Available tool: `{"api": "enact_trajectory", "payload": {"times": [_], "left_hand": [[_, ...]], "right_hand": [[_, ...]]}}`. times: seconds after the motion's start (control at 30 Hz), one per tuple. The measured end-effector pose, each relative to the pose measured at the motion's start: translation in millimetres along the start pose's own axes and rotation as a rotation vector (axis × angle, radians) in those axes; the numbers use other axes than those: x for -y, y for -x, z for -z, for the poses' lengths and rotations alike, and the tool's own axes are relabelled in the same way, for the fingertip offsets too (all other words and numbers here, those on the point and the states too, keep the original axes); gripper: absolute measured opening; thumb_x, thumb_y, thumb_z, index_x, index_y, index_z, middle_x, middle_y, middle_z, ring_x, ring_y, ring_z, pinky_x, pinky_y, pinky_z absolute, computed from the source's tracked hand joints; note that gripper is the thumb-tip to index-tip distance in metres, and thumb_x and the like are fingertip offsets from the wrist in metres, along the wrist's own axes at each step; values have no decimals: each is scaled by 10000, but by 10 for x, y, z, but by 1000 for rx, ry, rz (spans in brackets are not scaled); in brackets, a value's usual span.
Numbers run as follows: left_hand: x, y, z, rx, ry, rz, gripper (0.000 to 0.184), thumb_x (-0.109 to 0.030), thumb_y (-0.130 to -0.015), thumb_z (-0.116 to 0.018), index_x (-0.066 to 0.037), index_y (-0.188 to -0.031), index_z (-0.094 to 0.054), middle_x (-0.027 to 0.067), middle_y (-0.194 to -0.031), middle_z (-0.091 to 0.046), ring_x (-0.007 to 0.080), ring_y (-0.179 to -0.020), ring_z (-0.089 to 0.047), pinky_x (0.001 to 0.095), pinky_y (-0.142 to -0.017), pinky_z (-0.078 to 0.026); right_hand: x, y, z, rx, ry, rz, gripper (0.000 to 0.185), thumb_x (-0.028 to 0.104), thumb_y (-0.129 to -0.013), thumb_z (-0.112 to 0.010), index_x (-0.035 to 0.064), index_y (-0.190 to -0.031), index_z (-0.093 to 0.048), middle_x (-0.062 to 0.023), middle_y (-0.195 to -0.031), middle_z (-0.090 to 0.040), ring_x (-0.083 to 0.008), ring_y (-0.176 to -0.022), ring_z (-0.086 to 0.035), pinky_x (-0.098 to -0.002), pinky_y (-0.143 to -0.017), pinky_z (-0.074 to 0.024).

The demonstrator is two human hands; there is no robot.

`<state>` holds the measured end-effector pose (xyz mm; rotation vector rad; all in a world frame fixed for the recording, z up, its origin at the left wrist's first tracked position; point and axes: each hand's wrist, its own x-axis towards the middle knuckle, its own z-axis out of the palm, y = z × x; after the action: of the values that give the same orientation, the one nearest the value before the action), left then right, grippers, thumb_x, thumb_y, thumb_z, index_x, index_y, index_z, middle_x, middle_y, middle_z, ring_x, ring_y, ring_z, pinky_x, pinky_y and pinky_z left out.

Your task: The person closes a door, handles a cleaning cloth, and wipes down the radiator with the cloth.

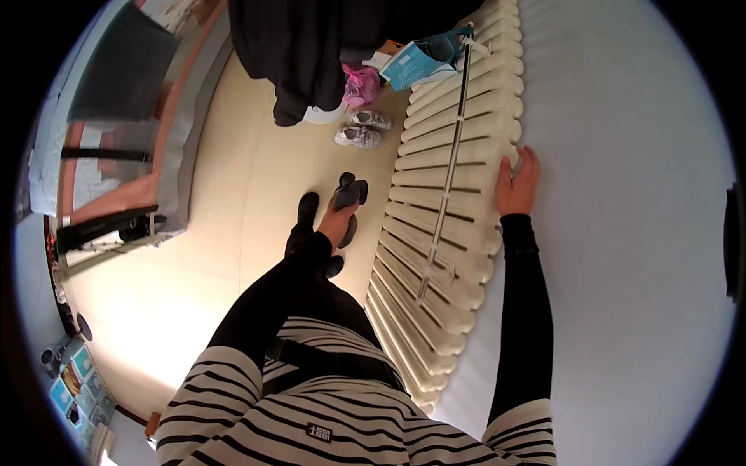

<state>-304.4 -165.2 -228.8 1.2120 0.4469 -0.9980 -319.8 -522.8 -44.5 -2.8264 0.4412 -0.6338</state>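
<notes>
Dark grey slippers or shoes [350, 192] are gripped in my left hand [336, 223], held low above the beige floor, near my black shoe [308, 208]. Whether it is one item or a pair, I cannot tell. My right hand [522, 185] rests on the outer edge of the cream ribbed radiator [435, 182], fingers slightly apart, with nothing visible in it. A metal rod [445, 198] runs along the radiator. A pair of light grey sneakers [360, 137] stands on the floor beyond the held footwear.
Dark clothes [303, 54] hang at the top, beside a pink bag [361, 85] and a blue bag [416, 66]. A bed frame [167, 140] stands at the left. The pale wall [622, 233] fills the right side. Boxes [81, 384] sit at the lower left.
</notes>
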Motion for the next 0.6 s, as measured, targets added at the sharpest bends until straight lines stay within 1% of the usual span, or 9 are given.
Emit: {"api": "enact_trajectory", "payload": {"times": [0.03,0.2,0.23,0.27,0.33,0.4,0.5,0.53,0.6], "left_hand": [[-52,-133,-57,-25,25,17,570,-362,-940,-685,-74,-1397,-507,53,-1073,-638,165,-993,-578,303,-884,-438],[-540,-723,-330,38,240,161,480,-495,-937,-664,-85,-1188,-658,7,-931,-669,123,-869,-591,269,-835,-447],[-664,-822,-429,61,280,149,440,-505,-937,-663,-101,-1108,-701,3,-981,-687,112,-901,-597,255,-863,-450],[-803,-930,-550,85,322,184,403,-486,-951,-653,-116,-1101,-707,-4,-972,-687,110,-875,-598,254,-853,-459],[-861,-1376,-784,117,323,200,453,-496,-960,-638,-106,-1183,-696,-17,-980,-686,101,-854,-602,251,-841,-466],[-646,-2073,-926,270,233,81,434,-409,-1012,-584,-118,-1334,-599,33,-1197,-695,153,-1082,-656,305,-942,-507],[-922,-2630,-1544,291,217,83,517,-444,-1034,-536,-132,-1446,-545,10,-1182,-649,95,-1021,-577,252,-931,-440],[-1006,-2788,-1803,272,178,8,512,-405,-1047,-529,-117,-1470,-513,27,-1240,-629,110,-1073,-564,254,-961,-431],[-811,-3355,-2138,414,-80,-382,528,-296,-1031,-565,-56,-1489,-455,84,-1358,-569,179,-1194,-531,285,-1028,-410]], "right_hand": [[-69,-123,-96,38,39,-30,473,254,-1011,-557,-64,-1350,-474,-259,-1446,-452,-434,-1354,-408,-482,-1130,-336],[-403,-695,-586,57,63,20,513,242,-1011,-540,-63,-1411,-434,-264,-1504,-404,-442,-1414,-354,-485,-1164,-312],[-439,-824,-653,65,47,13,519,229,-1003,-548,-59,-1418,-431,-266,-1510,-400,-447,-1420,-347,-489,-1165,-314],[-474,-943,-716,70,62,18,526,228,-1004,-544,-59,-1428,-424,-267,-1520,-390,-444,-1427,-342,-485,-1167,-312],[-547,-1187,-844,80,90,32,540,226,-1007,-535,-57,-1449,-410,-268,-1540,-371,-439,-1441,-330,-478,-1172,-308],[-462,-1332,-836,142,92,29,543,231,-1012,-522,-58,-1456,-406,-268,-1549,-363,-433,-1450,-324,-474,-1174,-303],[-461,-1351,-819,172,72,1,550,230,-1009,-511,-57,-1466,-404,-267,-1550,-368,-425,-1456,-323,-468,-1178,-296],[-484,-1357,-828,169,63,-5,553,229,-1006,-509,-55,-1468,-403,-266,-1548,-373,-422,-1457,-325,-466,-1179,-293],[-449,-1414,-808,193,51,-27,557,222,-992,-512,-61,-1460,-412,-269,-1544,-380,-427,-1452,-337,-467,-1181,-289]]}}
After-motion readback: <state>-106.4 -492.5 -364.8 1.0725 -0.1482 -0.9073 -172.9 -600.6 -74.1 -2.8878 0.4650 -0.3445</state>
